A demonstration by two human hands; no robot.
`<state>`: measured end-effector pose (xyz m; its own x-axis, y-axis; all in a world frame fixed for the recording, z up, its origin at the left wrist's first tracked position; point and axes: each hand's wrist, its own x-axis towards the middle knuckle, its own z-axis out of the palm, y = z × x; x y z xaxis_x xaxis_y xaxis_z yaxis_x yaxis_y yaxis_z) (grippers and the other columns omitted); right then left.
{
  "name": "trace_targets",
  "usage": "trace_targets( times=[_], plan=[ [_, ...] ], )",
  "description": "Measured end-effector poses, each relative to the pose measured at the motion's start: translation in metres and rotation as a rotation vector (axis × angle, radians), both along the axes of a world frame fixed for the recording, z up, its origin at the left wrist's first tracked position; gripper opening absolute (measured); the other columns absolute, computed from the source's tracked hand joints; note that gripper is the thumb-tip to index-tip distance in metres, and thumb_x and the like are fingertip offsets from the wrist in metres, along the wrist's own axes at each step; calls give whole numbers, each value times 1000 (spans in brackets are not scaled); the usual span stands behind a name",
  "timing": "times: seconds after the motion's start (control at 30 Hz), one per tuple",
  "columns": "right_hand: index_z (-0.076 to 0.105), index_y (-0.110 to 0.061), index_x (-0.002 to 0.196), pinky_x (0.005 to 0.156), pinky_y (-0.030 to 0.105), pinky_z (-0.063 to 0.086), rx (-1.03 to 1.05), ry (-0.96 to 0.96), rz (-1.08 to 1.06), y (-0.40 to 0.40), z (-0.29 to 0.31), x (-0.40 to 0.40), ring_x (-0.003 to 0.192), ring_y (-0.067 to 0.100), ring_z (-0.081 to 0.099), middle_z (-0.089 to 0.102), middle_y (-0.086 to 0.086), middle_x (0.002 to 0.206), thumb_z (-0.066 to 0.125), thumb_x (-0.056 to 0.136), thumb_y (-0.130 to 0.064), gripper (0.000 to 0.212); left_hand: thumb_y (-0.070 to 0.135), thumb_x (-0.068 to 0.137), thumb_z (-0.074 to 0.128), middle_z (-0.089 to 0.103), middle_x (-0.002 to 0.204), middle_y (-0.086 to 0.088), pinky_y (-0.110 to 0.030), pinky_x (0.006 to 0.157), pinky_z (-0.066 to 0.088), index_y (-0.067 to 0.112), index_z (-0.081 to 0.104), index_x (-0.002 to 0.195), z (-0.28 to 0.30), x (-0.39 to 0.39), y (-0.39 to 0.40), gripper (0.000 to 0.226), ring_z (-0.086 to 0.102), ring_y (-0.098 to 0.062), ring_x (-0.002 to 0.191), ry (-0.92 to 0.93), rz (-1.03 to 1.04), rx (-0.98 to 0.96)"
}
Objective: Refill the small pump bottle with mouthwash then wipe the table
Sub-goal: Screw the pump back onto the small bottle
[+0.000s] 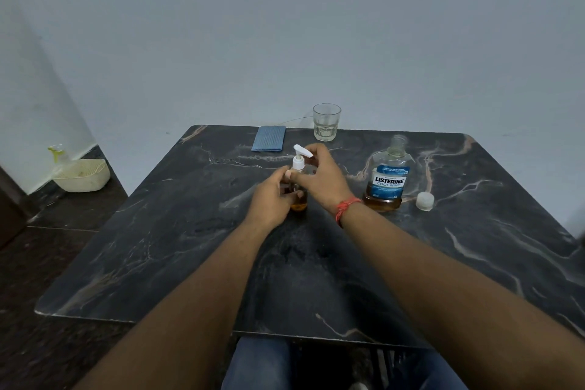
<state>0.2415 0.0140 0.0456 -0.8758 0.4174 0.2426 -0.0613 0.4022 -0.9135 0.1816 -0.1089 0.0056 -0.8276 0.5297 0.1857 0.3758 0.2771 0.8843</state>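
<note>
A small clear pump bottle [299, 203] with amber liquid at its bottom stands mid-table. My left hand [272, 196] grips its body. My right hand [319, 174] pinches the white pump head [299, 159] at the collar. The mouthwash bottle [388, 180], uncapped and with little amber liquid left, stands to the right. Its white cap [424, 201] lies beside it. A folded blue cloth [269, 142] lies at the far edge of the dark marble table [190, 247].
An empty drinking glass [326, 122] stands at the far edge, right of the cloth. On the floor at left sits a cream basket [83, 179] with a spray bottle [58, 155] by the wall. My knees show under the near table edge.
</note>
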Motion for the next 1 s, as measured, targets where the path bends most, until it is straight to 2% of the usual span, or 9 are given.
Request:
trace_targets(
  times=[0.1,0.23,0.37,0.47,0.57,0.63,0.83,0.93,1.0],
  plan=[
    [51,-24,124,89,23,50,-106,36,58,6,-1,3,112,5,59,64,-6,123,63,90,-12,37,10,88,73,65,109,17,-21,87,51,27,53,135,0,-1,1,54,64,-3,103,-21,5,3],
    [55,-18,119,95,39,52,-86,67,-5,9,-2,3,104,11,65,71,-3,109,64,89,-8,33,11,88,74,65,111,15,-17,84,49,25,48,142,-1,0,1,61,65,-5,104,-29,18,-3],
    [54,-20,120,88,35,53,-36,93,-23,6,0,1,90,12,60,61,-2,93,76,81,-13,46,10,88,73,63,105,20,-17,84,50,28,50,139,0,1,0,58,64,-2,103,-11,12,-2],
    [51,-21,126,90,24,49,-41,81,-3,5,-1,0,99,3,58,60,-11,101,75,82,-15,50,9,89,72,64,109,18,-26,91,53,29,51,137,-1,0,1,56,64,-5,106,5,9,-12],
    [54,-19,126,102,34,47,-110,68,16,6,-2,1,110,2,59,66,-9,113,65,87,-6,42,11,89,73,64,114,14,-19,88,50,24,47,143,0,0,1,61,64,-5,108,-17,15,-19],
    [56,-19,122,99,39,50,-114,64,2,7,-3,1,106,8,63,70,-5,108,64,87,-5,38,10,89,73,66,119,9,-22,93,50,22,46,144,-1,0,1,63,64,-6,109,-28,16,-14],
    [50,-22,125,84,27,51,-75,79,-28,3,-1,-1,96,13,62,65,-1,99,77,80,-17,52,10,89,72,62,107,20,-23,90,50,33,50,139,-1,0,0,59,63,-3,107,-8,6,-16],
    [48,-17,132,95,32,49,-143,26,10,5,0,-3,107,8,61,67,-6,116,70,86,-14,52,9,89,72,64,107,19,-23,91,51,29,51,138,-1,-1,1,57,63,-2,105,-19,10,-8],
    [51,-14,131,98,39,50,-168,19,18,7,-1,-2,108,10,63,70,-3,114,64,88,-7,46,8,89,72,64,107,19,-18,88,48,26,49,140,-1,-1,2,59,63,0,105,-42,8,-5]
  ],
)
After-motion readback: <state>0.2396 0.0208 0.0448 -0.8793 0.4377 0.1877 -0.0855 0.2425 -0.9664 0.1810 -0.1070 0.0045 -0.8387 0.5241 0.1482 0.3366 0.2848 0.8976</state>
